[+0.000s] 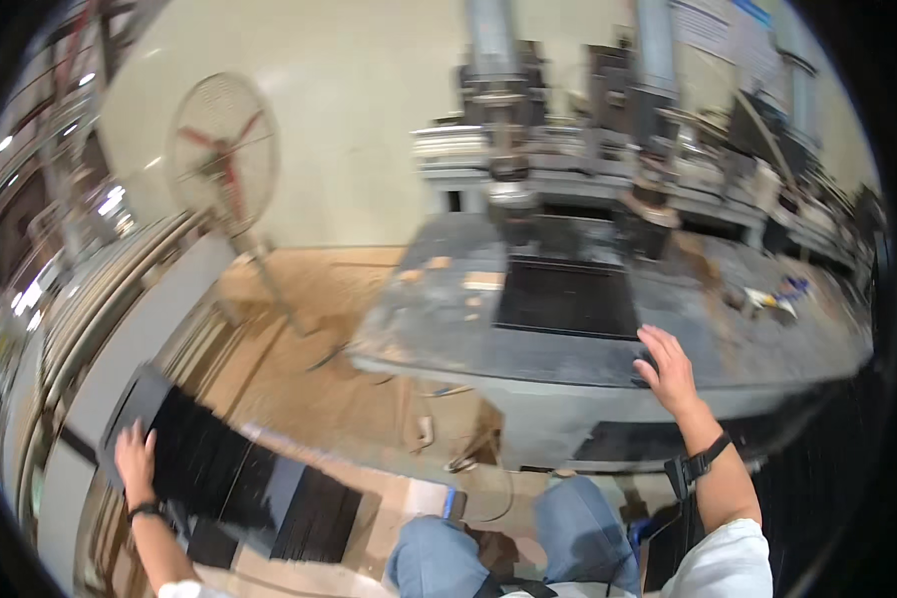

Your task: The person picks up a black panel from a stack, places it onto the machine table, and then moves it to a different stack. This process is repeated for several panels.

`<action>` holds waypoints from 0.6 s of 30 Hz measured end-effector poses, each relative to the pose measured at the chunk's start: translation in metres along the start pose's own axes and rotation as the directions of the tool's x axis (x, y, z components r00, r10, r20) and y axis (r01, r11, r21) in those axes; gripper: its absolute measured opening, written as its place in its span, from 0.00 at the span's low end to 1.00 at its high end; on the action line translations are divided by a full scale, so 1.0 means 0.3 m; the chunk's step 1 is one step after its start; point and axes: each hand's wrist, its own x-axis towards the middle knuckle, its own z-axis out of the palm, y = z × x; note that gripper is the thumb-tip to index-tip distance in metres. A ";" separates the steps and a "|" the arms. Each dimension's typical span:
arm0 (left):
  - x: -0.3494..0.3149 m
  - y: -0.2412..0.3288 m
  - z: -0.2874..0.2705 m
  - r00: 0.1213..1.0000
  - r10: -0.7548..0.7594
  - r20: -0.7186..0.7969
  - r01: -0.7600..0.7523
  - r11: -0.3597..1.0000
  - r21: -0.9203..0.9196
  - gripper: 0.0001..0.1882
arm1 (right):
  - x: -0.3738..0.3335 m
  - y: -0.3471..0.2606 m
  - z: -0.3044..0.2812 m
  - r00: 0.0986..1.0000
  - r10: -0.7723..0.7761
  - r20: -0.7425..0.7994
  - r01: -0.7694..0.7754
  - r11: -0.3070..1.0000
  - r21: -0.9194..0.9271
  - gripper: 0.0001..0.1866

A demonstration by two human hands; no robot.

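My left hand [135, 460] reaches out at the lower left, fingers spread, at the end of a row of thin black panels [197, 444] stacked on edge; I cannot tell if it touches them. A grey slab [135, 404] stands at that same end. To the right, my right hand [671, 369] is open, thumb apart, above the front edge of the grey machine table [448, 344]. Its fingertips are close to the near right corner of a flat black panel [568, 299] lying on that table. Something small and dark by its thumb is too blurred to name.
Two vertical machine heads [511, 189] [653, 199] stand over the table. Tubes and small items [772, 299] lie at its right. A round fan [221, 149] stands at the back left beside a roller conveyor [100, 329]. Sawdust and cables cover the floor [279, 339].
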 end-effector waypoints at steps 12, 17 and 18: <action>-0.042 0.881 0.001 0.858 0.242 -0.453 -0.485 0.671 -0.561 0.29 | -1.533 0.213 -0.185 -0.072 0.975 0.212 -0.806 0.069 -0.588 0.61; -0.288 1.844 -0.362 0.405 0.779 -0.478 -0.897 0.238 -0.372 0.33 | -1.863 0.251 -0.071 0.039 0.994 0.098 -0.701 0.097 -0.707 0.57; -0.312 2.001 -0.382 0.377 0.777 -0.504 -0.896 0.170 -0.409 0.32 | -1.936 0.262 -0.070 0.129 0.988 0.090 -0.702 0.155 -0.696 0.53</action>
